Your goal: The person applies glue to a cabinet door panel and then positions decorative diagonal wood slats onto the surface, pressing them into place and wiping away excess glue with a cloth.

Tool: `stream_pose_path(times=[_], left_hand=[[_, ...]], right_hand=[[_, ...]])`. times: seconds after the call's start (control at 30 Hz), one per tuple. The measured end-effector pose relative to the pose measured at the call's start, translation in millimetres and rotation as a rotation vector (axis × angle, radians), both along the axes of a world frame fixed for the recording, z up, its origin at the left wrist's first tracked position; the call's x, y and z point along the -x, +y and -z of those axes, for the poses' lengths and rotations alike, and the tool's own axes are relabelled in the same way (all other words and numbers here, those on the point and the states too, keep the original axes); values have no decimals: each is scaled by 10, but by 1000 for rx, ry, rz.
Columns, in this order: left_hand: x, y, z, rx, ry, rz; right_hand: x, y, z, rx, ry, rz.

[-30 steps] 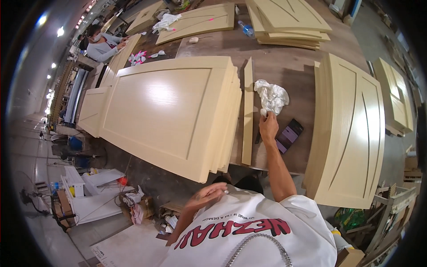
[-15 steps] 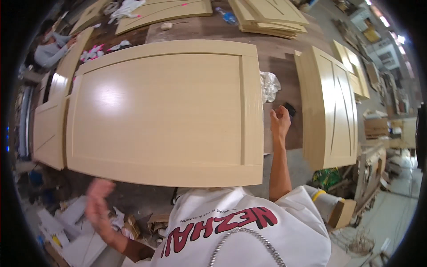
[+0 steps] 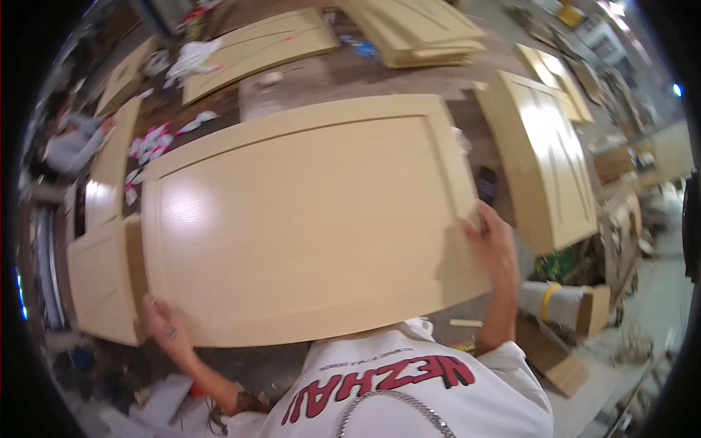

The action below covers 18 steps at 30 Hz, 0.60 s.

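A large cream-coloured cabinet door panel (image 3: 307,219) with a raised frame around its edge lies in front of me, slightly tilted. At its near left corner my left hand (image 3: 165,325) has its fingers closed on the edge. My right hand (image 3: 493,237) grips the panel's right edge, its thumb over the top face. Beneath the panel, the undersides of both grips are hidden. A small black object (image 3: 487,182) rests on the brown table beyond my right hand. A bit of crumpled white plastic (image 3: 461,140) peeks out past the panel's right edge.
Stacked panels (image 3: 537,160) stand to the right, with another stack (image 3: 416,36) at the far side. Further panels (image 3: 106,281) sit close on the left. White and pink scraps (image 3: 152,142) lie on the table (image 3: 307,77). Another person (image 3: 73,142) works at the far left.
My left hand has come up to the panel's corner, and my right hand has moved from beside the small black object to the right edge. The panel now sits tilted, turned and nearer me.
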<state>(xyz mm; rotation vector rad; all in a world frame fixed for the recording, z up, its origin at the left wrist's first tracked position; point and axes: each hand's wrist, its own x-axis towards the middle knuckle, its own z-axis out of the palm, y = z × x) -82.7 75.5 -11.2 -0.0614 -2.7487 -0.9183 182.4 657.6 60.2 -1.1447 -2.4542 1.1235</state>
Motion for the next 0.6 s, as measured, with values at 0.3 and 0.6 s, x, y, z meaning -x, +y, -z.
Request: stream_pose_path(times=[0.3, 0.6], left_hand=[[-854, 1252, -963, 86, -210, -223], [-1047, 713, -710, -142, -236, -271]], right_hand=[[-272, 819, 280, -325, -189, 9], [267, 1535, 281, 29, 91, -59]])
